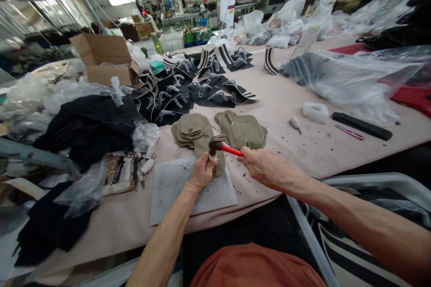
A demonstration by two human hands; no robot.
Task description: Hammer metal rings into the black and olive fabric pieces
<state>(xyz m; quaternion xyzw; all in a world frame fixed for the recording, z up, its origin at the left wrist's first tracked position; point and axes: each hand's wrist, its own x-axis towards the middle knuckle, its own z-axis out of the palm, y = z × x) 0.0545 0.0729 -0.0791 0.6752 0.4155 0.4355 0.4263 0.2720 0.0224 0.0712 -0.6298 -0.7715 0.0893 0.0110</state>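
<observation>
My right hand [255, 161] is wrapped round the red handle of a hammer [232, 149]. The hammer's dark head sits right over the top of a short white-wrapped punch tool [213, 157], which my left hand [203, 171] grips upright. Beneath the tool lies an olive fabric piece [220, 166] with a small metal ring, on a speckled white board [175, 193]. The tool's lower tip is hidden by my fingers. Just behind the board are a stack of olive fabric pieces [191, 128] and a second olive pile [247, 130].
Black striped pieces with plastic-wrapped handles [208, 89] cover the table's far middle. Left are hand tools [129, 172], dark cloth [90, 125] and a cardboard box [101, 58]. Right lie an awl [295, 123], a white block [315, 112], a black bar [362, 125] and plastic-covered goods [346, 80].
</observation>
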